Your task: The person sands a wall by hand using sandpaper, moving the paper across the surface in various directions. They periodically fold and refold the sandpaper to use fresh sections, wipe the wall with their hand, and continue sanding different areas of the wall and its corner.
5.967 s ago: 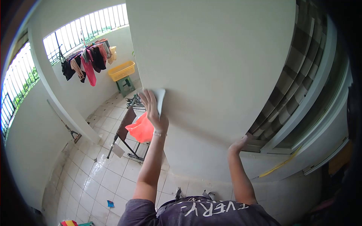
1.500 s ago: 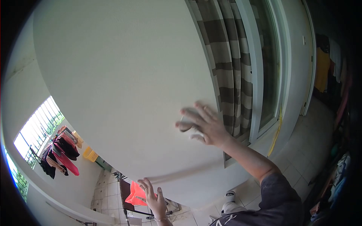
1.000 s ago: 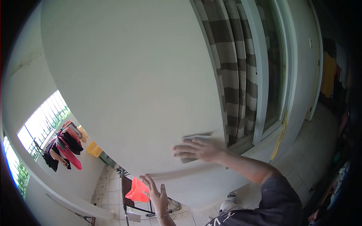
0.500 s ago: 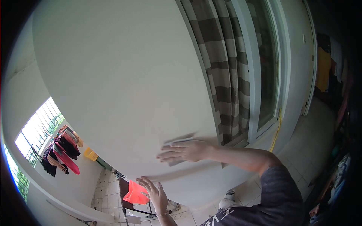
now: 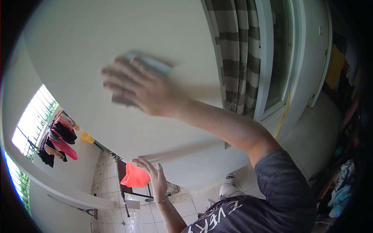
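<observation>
Pressed flat to the pale wall (image 5: 163,31), my right hand (image 5: 145,89) covers a thin, flat grey sheet (image 5: 155,65) that looks like sandpaper. Its edges stick out above and below the fingers, and the middle is hidden under the palm. Motion blurs this hand a little. Lower down, my left hand (image 5: 156,179) is open, fingers stretched and thumb apart, with nothing in it. Its fingertips are right at the wall's lower edge in this view, and a bracelet circles the wrist.
To the right is a sliding window (image 5: 281,58) with a checked curtain (image 5: 227,50). An orange-red bag (image 5: 135,175) sits on a dark stand at lower left. Clothes (image 5: 62,136) hang by a barred window (image 5: 34,118). More fabric (image 5: 342,194) lies piled at the right.
My right hand has slid up and to the left across the wall with the grey sheet. The left hand keeps its open pose, while the view has shifted slightly.
</observation>
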A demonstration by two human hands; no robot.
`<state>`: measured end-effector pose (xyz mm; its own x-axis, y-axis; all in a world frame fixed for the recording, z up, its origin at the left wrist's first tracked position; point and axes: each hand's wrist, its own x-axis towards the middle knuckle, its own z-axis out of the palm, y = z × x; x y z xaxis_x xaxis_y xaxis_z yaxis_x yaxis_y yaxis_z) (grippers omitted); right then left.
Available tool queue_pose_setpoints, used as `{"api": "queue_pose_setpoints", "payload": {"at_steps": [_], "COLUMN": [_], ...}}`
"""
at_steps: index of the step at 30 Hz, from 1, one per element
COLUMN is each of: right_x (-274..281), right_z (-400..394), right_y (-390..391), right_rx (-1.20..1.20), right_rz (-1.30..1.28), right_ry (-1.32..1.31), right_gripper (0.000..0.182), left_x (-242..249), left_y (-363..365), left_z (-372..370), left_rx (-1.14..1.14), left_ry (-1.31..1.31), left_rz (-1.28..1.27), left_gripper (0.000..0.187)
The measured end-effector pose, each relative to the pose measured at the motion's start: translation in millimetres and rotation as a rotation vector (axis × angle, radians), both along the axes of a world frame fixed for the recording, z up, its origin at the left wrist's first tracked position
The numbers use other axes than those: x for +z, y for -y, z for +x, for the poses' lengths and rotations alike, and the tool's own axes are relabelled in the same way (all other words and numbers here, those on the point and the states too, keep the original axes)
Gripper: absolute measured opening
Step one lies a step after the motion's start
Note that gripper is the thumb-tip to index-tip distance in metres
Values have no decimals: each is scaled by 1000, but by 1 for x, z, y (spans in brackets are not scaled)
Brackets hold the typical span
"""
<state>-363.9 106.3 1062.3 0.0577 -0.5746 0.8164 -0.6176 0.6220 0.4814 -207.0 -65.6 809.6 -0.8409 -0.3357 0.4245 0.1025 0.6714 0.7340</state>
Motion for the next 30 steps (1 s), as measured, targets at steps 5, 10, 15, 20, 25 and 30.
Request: {"api": "queue_pose_setpoints", "payload": {"at_steps": [5,10,15,20,25,30], "right_x": [-28,28,29,-26,-3,37], "right_z": [-22,-31,-9,-11,-30,-28], "right_y": [-66,-110,-18,-23,-126,-111], "right_rx": [-18,-8,-29,-49,-90,1], "right_rz": [675,-116,-187,435,676,153], "right_ry": [-187,-59,-31,-171,-40,-62], "right_gripper": [66,70,67,63,63,57], "left_x": [-1,8,67,125,128,124], "left_y": [19,24,-17,-36,26,56], "left_z": [13,25,-7,-42,-47,-55], "left_rx": [-79,-62,-139,-43,152,353], "left_ry": [-103,-185,-670,-811,-771,-601], "left_rz": [46,342,134,-190,-584,-745], "left_gripper": [69,51,37,38,50,72]}}
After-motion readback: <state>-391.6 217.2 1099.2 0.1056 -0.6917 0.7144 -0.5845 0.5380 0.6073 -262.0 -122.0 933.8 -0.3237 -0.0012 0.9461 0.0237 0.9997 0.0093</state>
